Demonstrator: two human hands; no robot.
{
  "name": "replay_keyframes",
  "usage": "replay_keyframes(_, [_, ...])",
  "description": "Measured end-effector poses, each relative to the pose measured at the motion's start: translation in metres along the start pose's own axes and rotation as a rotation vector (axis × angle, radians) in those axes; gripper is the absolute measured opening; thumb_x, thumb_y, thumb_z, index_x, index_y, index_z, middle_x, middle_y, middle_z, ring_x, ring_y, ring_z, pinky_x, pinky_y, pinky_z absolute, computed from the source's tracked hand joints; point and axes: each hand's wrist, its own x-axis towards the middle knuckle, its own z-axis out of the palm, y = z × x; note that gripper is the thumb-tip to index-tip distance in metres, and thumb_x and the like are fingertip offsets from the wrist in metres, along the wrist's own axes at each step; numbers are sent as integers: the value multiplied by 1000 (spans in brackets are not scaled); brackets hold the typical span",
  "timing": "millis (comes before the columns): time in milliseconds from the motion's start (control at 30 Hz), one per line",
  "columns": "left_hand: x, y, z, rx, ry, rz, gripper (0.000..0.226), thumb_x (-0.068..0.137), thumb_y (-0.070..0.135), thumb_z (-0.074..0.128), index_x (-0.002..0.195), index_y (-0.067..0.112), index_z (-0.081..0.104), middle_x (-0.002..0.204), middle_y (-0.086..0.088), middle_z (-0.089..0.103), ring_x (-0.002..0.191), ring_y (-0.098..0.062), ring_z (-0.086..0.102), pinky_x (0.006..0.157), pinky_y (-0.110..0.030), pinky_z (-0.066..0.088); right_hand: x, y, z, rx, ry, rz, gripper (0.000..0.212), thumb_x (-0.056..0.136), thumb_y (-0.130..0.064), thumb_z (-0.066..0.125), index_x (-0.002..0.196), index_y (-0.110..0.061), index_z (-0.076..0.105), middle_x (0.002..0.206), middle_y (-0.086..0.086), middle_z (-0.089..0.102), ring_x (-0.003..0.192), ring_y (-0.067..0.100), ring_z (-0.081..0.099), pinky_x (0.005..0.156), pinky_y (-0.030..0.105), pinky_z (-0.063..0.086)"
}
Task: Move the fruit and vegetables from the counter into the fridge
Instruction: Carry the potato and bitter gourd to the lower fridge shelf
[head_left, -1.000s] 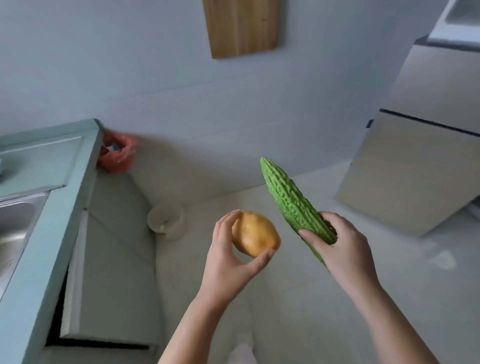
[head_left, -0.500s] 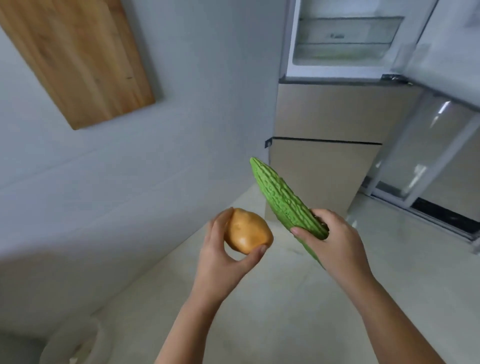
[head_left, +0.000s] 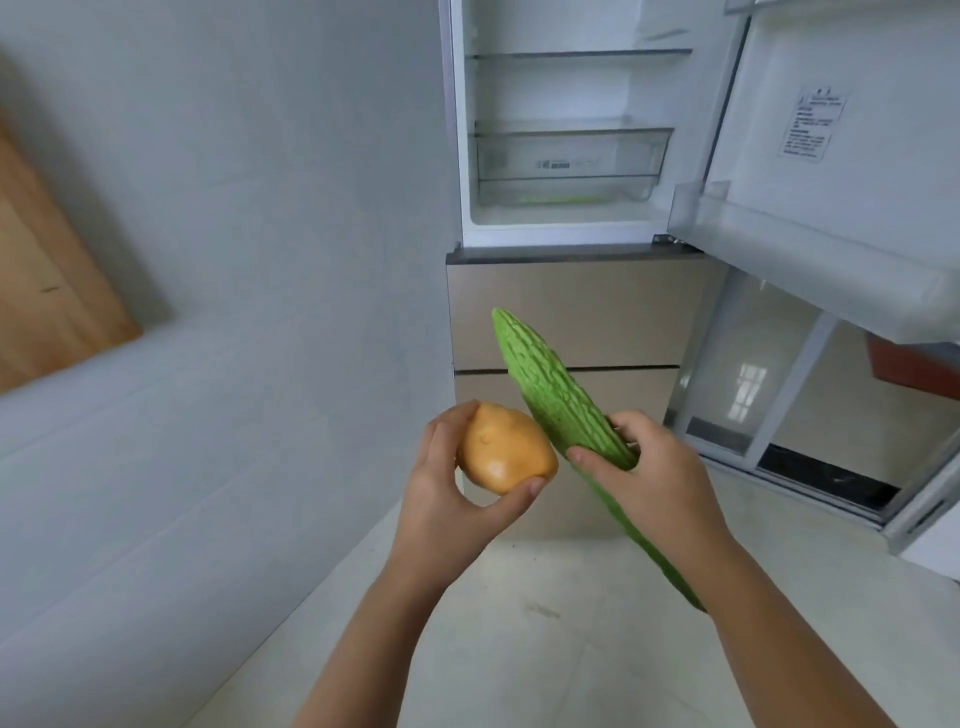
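Fridge (head_left: 571, 312) fills the upper centre and right, upper door (head_left: 831, 156) swung open to the right. Upper compartment lit and white inside; a glass shelf (head_left: 579, 53) near the top, a clear crisper drawer (head_left: 569, 158) below it with something pale green lying along its bottom, too blurred to name. Door bin (head_left: 810, 249) on the open door, clear plastic, contents cannot be made out. A printed label (head_left: 813, 124) on the inner door, text unreadable. Below the open compartment, two beige drawer fronts, shut, with a dark seam between them.

Grey tiled wall (head_left: 208, 260) takes the whole left side. Wooden board (head_left: 47, 291) on that wall at the far left edge, partly cut off. Pale floor (head_left: 519, 623) under the arms. Glass sliding door (head_left: 753, 389) to the right of the fridge base.

Bitter gourd (head_left: 550, 395), long, green, bumpy, tilted with its pointed tip up-left toward the fridge drawers and its tail running down-right behind the wrist. Right hand (head_left: 654, 483) closed round its middle, thumb on the near side, fingers wrapped over the far side.

Left hand (head_left: 447, 499) grips a potato (head_left: 504, 449), tan and rounded, thumb under it and fingers curled behind. Potato and gourd sit just beside each other, seemingly touching. Both are held in the air in front of the fridge, below the open compartment, not yet inside.
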Motion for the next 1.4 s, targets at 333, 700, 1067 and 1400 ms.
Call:
replay_keyframes(333, [154, 0, 53, -16, -16, 138, 73, 57, 59, 68, 120, 46, 34, 122, 27, 40, 108, 13, 40, 80, -1, 37, 147, 19, -31, -42, 48, -3, 33, 75, -45, 67, 94, -19, 60, 80, -4, 63, 73, 12, 59, 67, 36, 52])
replay_keyframes(700, [308, -67, 41, -14, -37, 226, 72, 56, 60, 67, 120, 48, 34, 123, 27, 40, 112, 12, 39, 84, -1, 35, 295, 0, 14, -21, 107, 22, 31, 75, -48, 67, 90, -22, 60, 77, -11, 61, 69, 2, 57, 59, 22, 44])
replay_keyframes(1067, [433, -110, 44, -61, -97, 278, 76, 56, 58, 71, 121, 45, 34, 126, 23, 38, 112, 11, 38, 82, -1, 37, 416, -15, 38, -34, 182, 71, 40, 70, -55, 67, 86, -19, 59, 78, -4, 64, 72, 9, 60, 70, 34, 52])
replay_keyframes(1400, [529, -126, 95, -89, -53, 292, 72, 59, 52, 73, 119, 49, 33, 120, 31, 37, 110, 7, 42, 84, -13, 42, 529, 11, 32, -5, 163, 42, 43, 71, -54, 66, 87, -15, 62, 79, -2, 63, 71, 7, 57, 64, 26, 46])
